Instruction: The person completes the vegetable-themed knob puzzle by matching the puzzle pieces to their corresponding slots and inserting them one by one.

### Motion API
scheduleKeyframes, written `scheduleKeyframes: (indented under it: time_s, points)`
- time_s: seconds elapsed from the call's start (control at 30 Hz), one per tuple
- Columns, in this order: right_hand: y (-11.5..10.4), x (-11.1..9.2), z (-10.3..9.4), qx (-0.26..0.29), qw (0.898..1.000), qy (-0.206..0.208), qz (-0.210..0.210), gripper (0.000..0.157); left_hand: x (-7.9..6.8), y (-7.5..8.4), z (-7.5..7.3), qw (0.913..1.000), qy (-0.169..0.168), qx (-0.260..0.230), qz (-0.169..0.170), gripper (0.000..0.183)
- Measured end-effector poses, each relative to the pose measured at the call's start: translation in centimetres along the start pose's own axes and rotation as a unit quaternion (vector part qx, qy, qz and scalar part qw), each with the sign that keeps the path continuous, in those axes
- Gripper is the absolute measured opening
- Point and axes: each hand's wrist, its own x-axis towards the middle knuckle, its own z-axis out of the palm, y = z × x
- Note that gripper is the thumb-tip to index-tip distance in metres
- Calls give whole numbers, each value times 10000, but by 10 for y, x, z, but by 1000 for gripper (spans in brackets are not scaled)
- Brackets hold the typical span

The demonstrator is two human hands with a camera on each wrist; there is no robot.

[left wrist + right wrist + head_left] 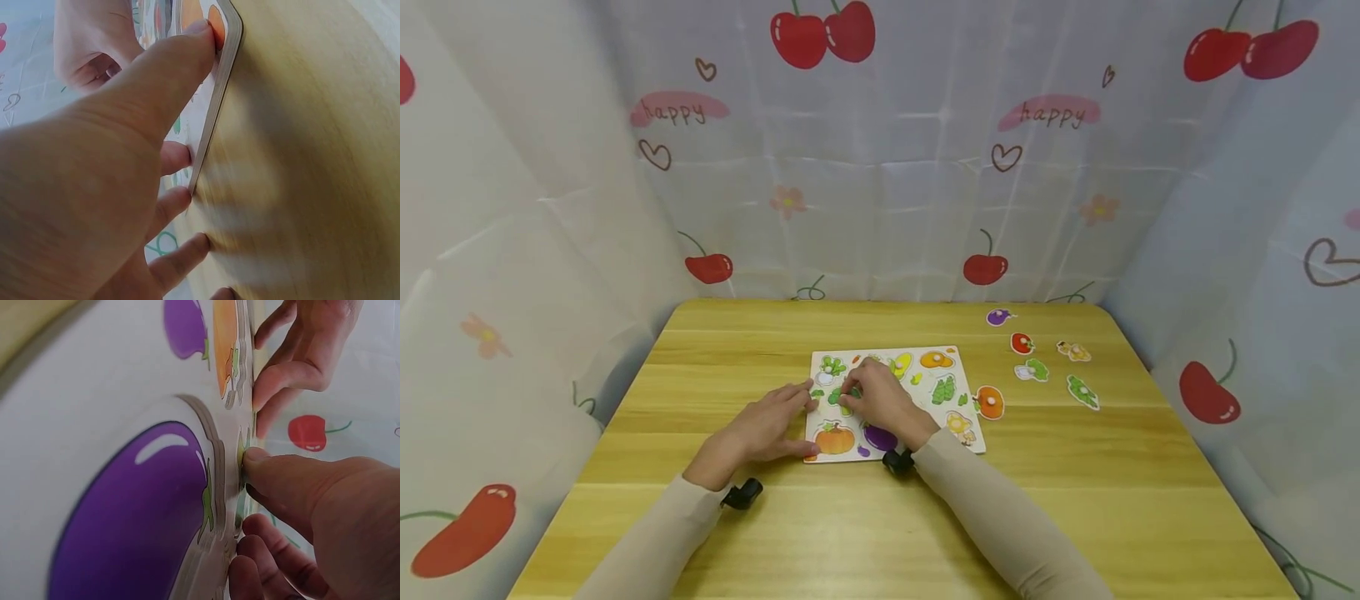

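A white wooden vegetable puzzle board [880, 450] lies on the table, with pictures such as an eggplant [137, 506] and a pumpkin [835, 440] on it. My left hand [769, 423] steadies its left side: the thumb [187, 53] rests on the near corner, and the spread fingers touch the edge and the tabletop. Over the left part of the board, my right hand [880, 393] pinches a green vegetable puzzle piece [844, 400] low against the surface. Fingers hide most of that piece, and its knob cannot be seen.
Right of the board lie several loose knobbed pieces: a pumpkin piece [990, 403] near its right edge, a tomato piece [1022, 343], an eggplant piece [999, 317], and a green pod-like piece [1082, 392]. A cherry-print curtain [880, 208] surrounds the wooden table [722, 333].
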Motion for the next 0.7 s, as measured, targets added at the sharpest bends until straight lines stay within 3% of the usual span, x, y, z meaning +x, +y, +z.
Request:
scheduleKeyframes:
  time_s: [0.7]
  points:
    - [2,-12,-6,103,9998,-59,-154,20,1,-1,1,9999,1,114,-1,76]
